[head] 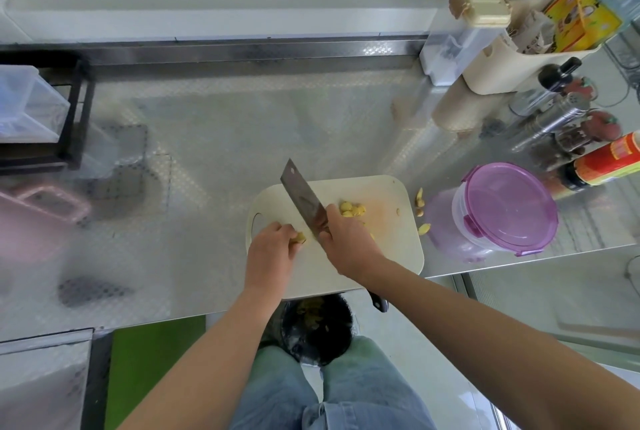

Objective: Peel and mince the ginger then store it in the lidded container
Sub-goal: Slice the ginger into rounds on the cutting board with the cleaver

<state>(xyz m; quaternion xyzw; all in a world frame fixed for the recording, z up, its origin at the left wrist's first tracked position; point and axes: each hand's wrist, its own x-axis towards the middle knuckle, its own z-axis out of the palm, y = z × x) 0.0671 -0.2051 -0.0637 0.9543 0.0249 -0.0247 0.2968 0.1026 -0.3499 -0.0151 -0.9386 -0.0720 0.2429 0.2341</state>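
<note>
counter (214,138): steel | on it: board (398,249), tub (498,211), bottles (602,163), rack (69,118), ginger bits (420,199)

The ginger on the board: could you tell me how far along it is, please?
Peeling looks done. The right hand holds the cleaver beside the ginger piece pinned by the left hand; yellow slices lie on the cutting board. Mincing remains, and the purple-lidded container is closed.

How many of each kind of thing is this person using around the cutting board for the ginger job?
Hands: 2, left hand and right hand
Cleaver: 1
Cutting board: 1
Lidded container, purple lid on: 1
Ginger piece being held: 1
Pile of cut ginger: 1
Total: 7
</note>
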